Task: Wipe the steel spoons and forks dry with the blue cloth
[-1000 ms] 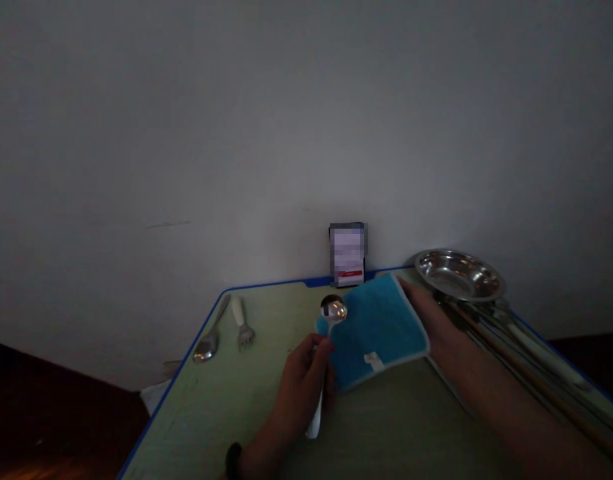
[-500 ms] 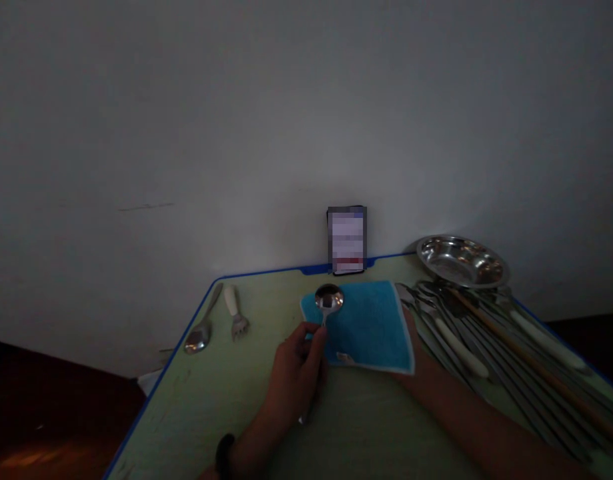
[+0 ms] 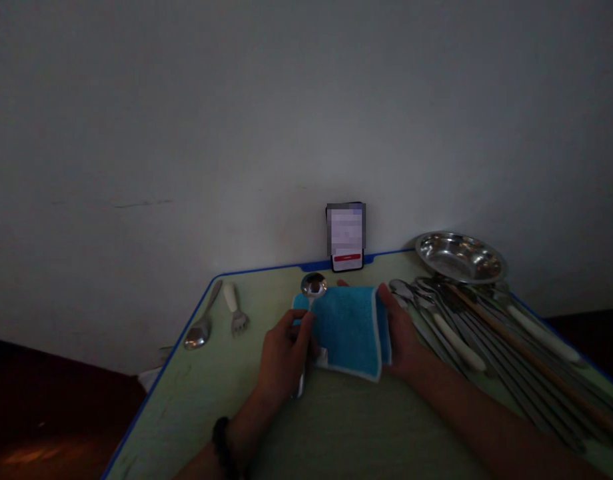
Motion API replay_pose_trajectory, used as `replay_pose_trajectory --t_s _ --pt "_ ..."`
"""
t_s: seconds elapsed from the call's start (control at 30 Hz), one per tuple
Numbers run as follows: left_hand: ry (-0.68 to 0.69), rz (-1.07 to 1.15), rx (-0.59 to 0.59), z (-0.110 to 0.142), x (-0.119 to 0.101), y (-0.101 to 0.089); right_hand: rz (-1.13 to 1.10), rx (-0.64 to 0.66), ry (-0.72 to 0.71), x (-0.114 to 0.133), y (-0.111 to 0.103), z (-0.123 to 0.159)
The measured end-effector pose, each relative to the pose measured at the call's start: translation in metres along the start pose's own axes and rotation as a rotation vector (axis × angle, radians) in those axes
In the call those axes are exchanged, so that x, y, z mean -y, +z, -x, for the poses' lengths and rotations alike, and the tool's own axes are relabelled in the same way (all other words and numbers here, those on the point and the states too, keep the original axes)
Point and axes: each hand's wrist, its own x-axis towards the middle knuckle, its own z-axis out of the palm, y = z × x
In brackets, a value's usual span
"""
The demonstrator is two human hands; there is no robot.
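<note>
My left hand (image 3: 287, 353) is closed around the handle of a metal spoon (image 3: 314, 285), whose round bowl points away from me. A blue cloth (image 3: 347, 327) with a pale edge and a small tag lies against the spoon's right side. My right hand (image 3: 402, 333) holds this cloth from its right side and from behind, with the cloth's right edge folded over. Most of the right fingers are hidden by the cloth; a fingertip shows above its top edge.
A metal spoon (image 3: 198, 333) and a white-handled fork (image 3: 239, 323) lie at left on the green table (image 3: 196, 413). Several long utensils (image 3: 486, 347) are piled at right, near a steel bowl (image 3: 461, 257). A phone (image 3: 347, 237) leans on the wall (image 3: 266, 133).
The spoon and my left hand have shifted slightly left. The cloth has moved left too, and its right side is now folded, with more of my right hand showing.
</note>
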Motion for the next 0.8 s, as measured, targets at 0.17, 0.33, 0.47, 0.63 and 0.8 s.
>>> replay_pose_trajectory --t_s 0.17,0.33,0.47,0.63,0.8 --pt "0.006 -0.058 -0.003 -0.003 -0.001 -0.003 0.046 -0.098 0.045 -0.006 -0.003 -0.004" --pt "0.038 -0.133 0.001 0.0 -0.004 -0.004 0.117 -0.365 0.101 -0.005 -0.003 -0.013" --pt "0.085 -0.181 0.01 0.0 -0.002 -0.003 0.008 -0.44 0.057 0.001 -0.004 -0.014" --pt "0.136 -0.24 0.049 0.001 0.0 -0.001 0.034 -0.198 0.014 0.006 -0.009 -0.009" --pt "0.163 -0.242 0.127 0.003 -0.001 -0.001 0.217 -0.077 -0.011 0.002 -0.006 -0.007"
